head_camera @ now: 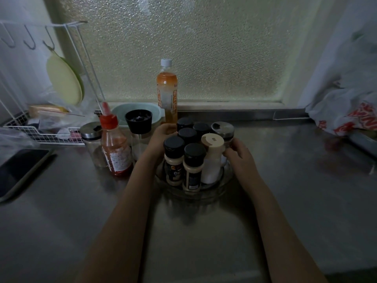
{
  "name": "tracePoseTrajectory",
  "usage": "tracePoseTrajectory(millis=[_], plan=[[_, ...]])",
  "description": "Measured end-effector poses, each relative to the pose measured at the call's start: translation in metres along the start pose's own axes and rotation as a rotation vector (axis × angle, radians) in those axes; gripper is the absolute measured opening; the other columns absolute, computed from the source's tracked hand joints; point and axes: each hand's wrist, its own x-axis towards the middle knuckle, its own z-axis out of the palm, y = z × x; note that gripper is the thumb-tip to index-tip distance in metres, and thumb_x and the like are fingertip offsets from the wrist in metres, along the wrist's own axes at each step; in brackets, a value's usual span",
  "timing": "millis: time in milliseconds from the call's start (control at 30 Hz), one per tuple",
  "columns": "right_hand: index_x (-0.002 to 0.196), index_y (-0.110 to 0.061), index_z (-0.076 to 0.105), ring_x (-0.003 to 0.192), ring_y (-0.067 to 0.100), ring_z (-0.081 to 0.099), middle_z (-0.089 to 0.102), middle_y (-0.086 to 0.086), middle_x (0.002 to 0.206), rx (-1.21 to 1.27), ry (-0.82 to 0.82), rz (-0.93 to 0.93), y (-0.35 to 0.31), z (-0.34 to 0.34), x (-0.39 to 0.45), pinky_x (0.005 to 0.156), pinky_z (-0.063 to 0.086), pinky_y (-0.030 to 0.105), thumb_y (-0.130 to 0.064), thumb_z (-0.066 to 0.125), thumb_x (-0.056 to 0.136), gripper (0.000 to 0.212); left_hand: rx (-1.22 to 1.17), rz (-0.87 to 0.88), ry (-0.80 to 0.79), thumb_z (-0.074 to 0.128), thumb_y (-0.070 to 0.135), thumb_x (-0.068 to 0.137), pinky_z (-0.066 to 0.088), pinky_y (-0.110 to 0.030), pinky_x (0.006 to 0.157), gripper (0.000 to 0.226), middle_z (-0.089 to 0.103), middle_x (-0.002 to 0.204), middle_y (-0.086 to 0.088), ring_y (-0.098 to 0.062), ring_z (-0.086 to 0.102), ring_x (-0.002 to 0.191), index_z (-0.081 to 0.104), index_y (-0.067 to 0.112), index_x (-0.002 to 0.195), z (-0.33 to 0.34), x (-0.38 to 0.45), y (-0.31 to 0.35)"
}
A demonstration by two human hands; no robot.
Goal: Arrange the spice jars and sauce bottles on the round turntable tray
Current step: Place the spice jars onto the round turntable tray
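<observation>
Left hand (pixel 165 130): fingers curled round the foot of the tall orange bottle (pixel 167 94), closed on it at the far left rim of the turntable tray (pixel 216 190). Whether the bottle's base rests on the tray or just behind it cannot be told; the hand hides it. Probable purpose: steadying or seating the tallest item at the back, where it will not block shorter ones.

Right hand (pixel 237 151): fingers bent inward and lightly closed against the steel-lidded glass jar (pixel 223 131) at the tray's right side, fingertips also near the cream-capped white jar (pixel 212 158). How far the fingers wrap behind cannot be told. Probable purpose: nudging this jar inward so the cluster sits inside the rim.

On tray: two black-capped spice jars with pale contents at the front (pixel 174 160), (pixel 193 166), touching side by side; three further black-capped jars (pixel 187 134) packed behind them. All upright, close-set, likely so the tray can turn without tipping anything.

Not yet on tray, left of it on the steel counter (pixel 81 201): red sauce bottle (pixel 115 146) with red nozzle cap; a second steel-lidded glass jar (pixel 91 144) just beside it; a black-topped glass dispenser (pixel 138 129) behind.

Status, by judgement: arrangement well advanced, with those three items outstanding and little bare tray left for them.

Background: wire rack (pixel 40 133), pale bowl (pixel 122 113), plastic bag (pixel 346 113).
</observation>
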Motion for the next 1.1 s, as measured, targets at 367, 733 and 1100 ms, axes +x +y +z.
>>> tracePoseTrajectory(millis=[367,733,1100], plan=[[0.097,-0.006,0.06,0.094,0.031,0.06,0.064,0.016,0.095,-0.021,-0.011,-0.014,0.003,-0.001,0.002,0.075,0.047,0.043,-0.032,0.045,0.081,0.034,-0.217,0.048,-0.072,0.027,0.029,0.102,0.048,-0.026,0.094,0.041,0.065,0.111,-0.005,-0.012,0.063,0.102,0.059,0.009,0.118,0.0,0.003,0.007],[0.098,-0.005,0.058,0.094,0.034,0.058,0.062,0.019,0.096,-0.025,-0.023,-0.064,0.004,0.001,0.001,0.08,0.047,0.052,-0.035,0.043,0.081,0.038,-0.238,-0.018,0.085,0.026,0.04,0.1,0.05,-0.03,0.088,0.048,0.072,0.093,0.001,-0.013,0.066,0.093,0.07,0.024,0.088,0.01,-0.008,0.018],[0.098,-0.015,0.06,0.093,0.015,0.057,0.062,0.004,0.098,0.117,0.015,0.001,0.004,0.007,-0.003,0.077,0.044,0.03,-0.037,0.043,0.08,0.033,-0.036,0.278,0.515,0.042,0.023,0.098,0.055,-0.038,0.086,0.024,0.068,0.101,-0.003,-0.016,0.065,0.096,0.061,0.019,0.112,-0.004,-0.054,0.016]])
